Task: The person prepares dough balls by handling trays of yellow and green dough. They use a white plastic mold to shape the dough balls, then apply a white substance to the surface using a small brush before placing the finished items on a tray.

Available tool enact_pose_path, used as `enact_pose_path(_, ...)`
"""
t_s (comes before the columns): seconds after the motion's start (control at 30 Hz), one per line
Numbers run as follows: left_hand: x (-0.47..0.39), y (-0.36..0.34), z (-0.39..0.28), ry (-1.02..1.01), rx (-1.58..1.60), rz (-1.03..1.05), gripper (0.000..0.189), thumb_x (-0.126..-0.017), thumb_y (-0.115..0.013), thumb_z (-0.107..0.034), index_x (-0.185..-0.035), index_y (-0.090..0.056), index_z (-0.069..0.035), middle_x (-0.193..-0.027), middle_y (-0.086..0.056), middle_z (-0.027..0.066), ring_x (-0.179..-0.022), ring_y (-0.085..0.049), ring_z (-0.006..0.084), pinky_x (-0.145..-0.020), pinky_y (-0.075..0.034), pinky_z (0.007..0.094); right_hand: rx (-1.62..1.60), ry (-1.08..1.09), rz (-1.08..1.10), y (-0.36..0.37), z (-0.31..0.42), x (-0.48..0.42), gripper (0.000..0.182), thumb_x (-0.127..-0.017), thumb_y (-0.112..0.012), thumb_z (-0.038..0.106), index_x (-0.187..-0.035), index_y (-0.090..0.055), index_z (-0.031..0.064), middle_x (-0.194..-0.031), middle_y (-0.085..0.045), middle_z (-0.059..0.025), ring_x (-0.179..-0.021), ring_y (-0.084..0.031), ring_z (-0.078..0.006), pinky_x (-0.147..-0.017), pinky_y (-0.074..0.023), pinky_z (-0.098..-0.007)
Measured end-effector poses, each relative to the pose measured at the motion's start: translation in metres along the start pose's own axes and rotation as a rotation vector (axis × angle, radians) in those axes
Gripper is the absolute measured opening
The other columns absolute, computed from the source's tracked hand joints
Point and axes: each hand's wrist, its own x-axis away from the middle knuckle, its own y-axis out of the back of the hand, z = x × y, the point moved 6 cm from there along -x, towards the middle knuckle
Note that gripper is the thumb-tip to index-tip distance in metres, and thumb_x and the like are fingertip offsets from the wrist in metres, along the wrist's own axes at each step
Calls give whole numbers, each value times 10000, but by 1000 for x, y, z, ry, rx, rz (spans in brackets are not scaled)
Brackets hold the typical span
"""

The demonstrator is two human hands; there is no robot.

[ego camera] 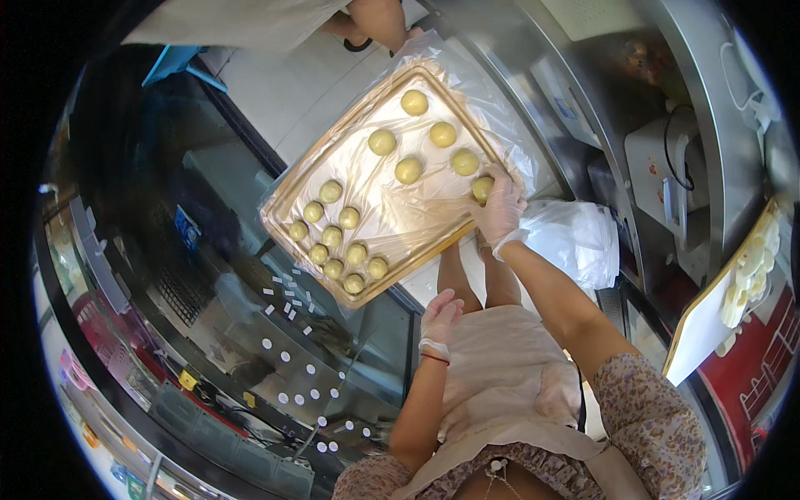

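Observation:
A baking tray [431,247] lined with thin clear plastic film lies before me, tilted in the view. Pale yellow-green dough balls [409,170] sit on it: several larger ones spaced at the far and right side, several smaller ones clustered at the near left corner. My right hand [500,200], in a clear disposable glove, grips a dough ball [482,188] by the tray's right edge. My left hand [442,314], gloved as well, hovers before my apron, below the tray's near edge. Its fingers curl loosely, and I see nothing in them.
A glass display case [369,350] with round and rectangular stickers runs along the left. On the right stand steel shelving [600,125] and a bundle of clear plastic bags [572,240]. A board [706,325] holds pale pieces. Another person's legs [378,25] show beyond the tray.

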Motion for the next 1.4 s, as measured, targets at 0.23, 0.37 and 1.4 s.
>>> enact_pose_path(0.23,-8,19,12,9,16,14,295,-852,-531,-76,-1145,-545,-47,-969,-629,106,-878,-590,145,-807,-478,263,143,-18,98,-6,0,-5,742,-665,-728,271,-1293,-352,146,-1227,-442,-71,-1155,-396,-278,-923,-284,-466)
enact_pose_path(0.37,-12,24,24,38,11,17,299,-855,-524,-75,-1152,-537,-43,-994,-624,109,-891,-591,149,-814,-480,270,234,-15,102,-5,8,-8,730,-680,-718,289,-1293,-351,141,-1208,-449,-94,-1146,-409,-286,-927,-288,-472)
enact_pose_path(1.4,-2,40,19,31,140,4,281,-853,-532,-94,-1131,-557,-59,-968,-641,104,-823,-585,128,-778,-472,267,105,221,217,-10,33,-37,802,-664,-730,222,-1343,-304,255,-1230,-379,-177,-1102,-440,-386,-936,-397,-440)
